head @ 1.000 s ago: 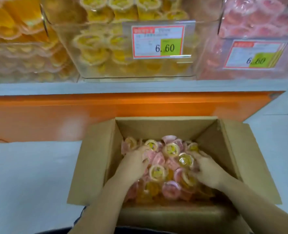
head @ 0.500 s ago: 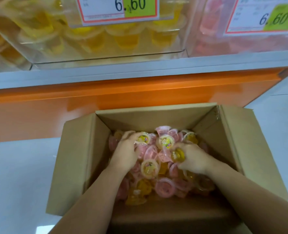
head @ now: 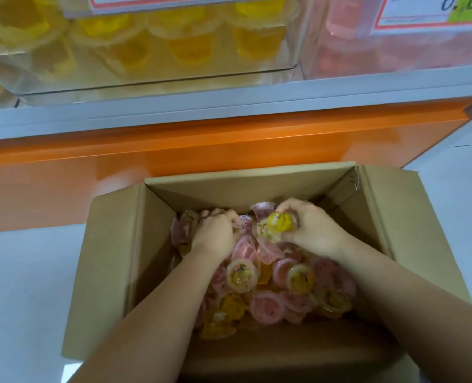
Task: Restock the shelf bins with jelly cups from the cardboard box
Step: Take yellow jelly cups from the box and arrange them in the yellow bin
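In cardboard box point(head: 113, 258), near far wall: left hand point(head: 215, 234) fingers curl on pink cups point(head: 243, 221), right hand point(head: 316, 233) clamps yellow cup point(head: 280, 223).

**Box on the floor, bins above**

The cardboard box point(head: 113, 258) stands open on the floor point(head: 21, 286), just before the shelf point(head: 174, 106). Jelly cups point(head: 265, 302) lie heaped inside. At the heap's far side, the left grip point(head: 215, 233) clutches cups and, to its right, the right grip point(head: 315, 230) holds one jelly cup point(head: 280, 223). Above and behind, two bins point(head: 160, 51) sit side by side on the shelf.
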A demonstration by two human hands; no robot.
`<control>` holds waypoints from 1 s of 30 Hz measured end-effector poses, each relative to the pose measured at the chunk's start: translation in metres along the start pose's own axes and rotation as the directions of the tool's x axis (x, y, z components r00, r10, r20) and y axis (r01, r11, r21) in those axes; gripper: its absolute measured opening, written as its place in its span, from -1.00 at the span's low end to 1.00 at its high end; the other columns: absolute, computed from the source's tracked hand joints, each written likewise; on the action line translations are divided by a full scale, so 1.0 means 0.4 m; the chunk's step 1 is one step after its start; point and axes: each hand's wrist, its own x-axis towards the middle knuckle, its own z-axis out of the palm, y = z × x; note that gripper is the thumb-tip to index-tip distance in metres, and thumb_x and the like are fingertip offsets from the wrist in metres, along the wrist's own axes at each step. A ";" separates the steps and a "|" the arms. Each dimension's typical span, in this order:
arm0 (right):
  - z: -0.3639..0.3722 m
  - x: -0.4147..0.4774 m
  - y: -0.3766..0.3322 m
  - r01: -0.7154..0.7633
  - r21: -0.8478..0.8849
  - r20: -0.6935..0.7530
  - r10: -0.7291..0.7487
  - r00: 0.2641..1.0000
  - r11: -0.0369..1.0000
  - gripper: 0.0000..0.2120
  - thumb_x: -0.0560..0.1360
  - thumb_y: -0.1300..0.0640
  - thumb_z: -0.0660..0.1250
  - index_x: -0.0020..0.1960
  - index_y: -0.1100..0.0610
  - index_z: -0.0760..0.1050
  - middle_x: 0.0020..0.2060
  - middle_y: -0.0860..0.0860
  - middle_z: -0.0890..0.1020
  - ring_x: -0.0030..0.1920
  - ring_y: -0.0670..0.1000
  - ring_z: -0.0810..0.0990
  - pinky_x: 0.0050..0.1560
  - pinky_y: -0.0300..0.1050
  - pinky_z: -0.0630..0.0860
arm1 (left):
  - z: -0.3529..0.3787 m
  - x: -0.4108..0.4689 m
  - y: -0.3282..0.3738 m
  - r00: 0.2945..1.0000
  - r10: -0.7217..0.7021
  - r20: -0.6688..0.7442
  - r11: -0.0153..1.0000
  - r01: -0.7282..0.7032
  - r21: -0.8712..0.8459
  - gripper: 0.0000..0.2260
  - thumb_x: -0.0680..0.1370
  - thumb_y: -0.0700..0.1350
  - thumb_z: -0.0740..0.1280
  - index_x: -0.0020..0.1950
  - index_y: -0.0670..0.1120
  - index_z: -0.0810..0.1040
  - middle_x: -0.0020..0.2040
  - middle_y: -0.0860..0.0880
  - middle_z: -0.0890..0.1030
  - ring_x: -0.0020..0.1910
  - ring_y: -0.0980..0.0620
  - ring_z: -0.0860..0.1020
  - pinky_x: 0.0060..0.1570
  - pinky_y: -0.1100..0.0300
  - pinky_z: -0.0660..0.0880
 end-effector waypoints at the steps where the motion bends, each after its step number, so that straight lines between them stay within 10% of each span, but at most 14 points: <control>1: 0.009 0.008 -0.003 -0.016 0.035 0.048 0.015 0.999 0.999 -0.66 0.35 0.23 0.49 0.00 0.00 0.43 -0.08 -0.01 0.58 -0.03 0.02 0.56 -0.06 -0.21 0.41 | 0.001 0.002 0.008 1.000 -0.002 0.014 1.000 0.002 -0.002 -0.85 0.54 -0.04 0.31 0.10 0.11 0.51 0.20 -0.02 0.50 0.21 -0.09 0.39 0.19 0.11 0.31; 7: 0.061 0.030 0.001 -0.005 -0.015 0.038 0.006 0.999 1.000 -0.64 0.38 0.15 0.45 0.00 0.02 0.29 -0.23 -0.05 0.53 -0.17 0.04 0.54 -0.20 -0.17 0.36 | -0.028 0.005 0.010 0.996 0.063 0.069 0.996 -0.058 -0.067 -0.76 0.55 -0.06 0.33 0.20 0.03 0.44 0.22 -0.03 0.44 0.10 -0.09 0.52 -0.08 0.14 0.39; 13: 0.046 0.029 -0.007 0.064 -0.135 0.050 -0.058 0.997 0.989 -0.67 0.40 0.15 0.42 0.05 0.05 0.32 -0.31 -0.05 0.51 -0.18 0.06 0.50 -0.21 -0.14 0.32 | -0.085 -0.067 -0.014 0.981 0.099 -0.169 0.967 -0.135 -0.218 -0.67 0.53 0.01 0.34 0.29 0.08 0.45 0.19 0.03 0.47 0.05 -0.02 0.54 -0.01 0.10 0.49; 19: -0.051 -0.048 -0.015 0.091 -0.152 0.165 -0.066 0.984 0.984 -0.62 0.34 0.19 0.49 0.00 0.00 0.35 -0.14 0.03 0.59 -0.11 0.02 0.52 -0.18 -0.16 0.41 | -0.085 -0.134 -0.047 0.945 0.089 0.316 0.909 0.053 -0.414 -0.72 0.51 0.07 0.36 0.20 0.10 0.51 0.15 0.12 0.51 0.11 0.19 0.48 0.10 0.23 0.41; 30: -0.023 -0.124 -0.040 0.114 -0.543 0.442 0.167 0.881 0.832 -0.58 0.28 0.04 0.50 -0.11 -0.05 0.26 -0.11 -0.09 0.41 -0.04 0.00 0.42 -0.02 -0.16 0.40 | -0.033 -0.185 -0.025 0.913 0.138 0.384 0.920 0.025 -0.391 -0.75 0.48 0.04 0.40 0.13 0.19 0.48 0.16 0.18 0.40 0.13 0.14 0.44 0.09 0.25 0.41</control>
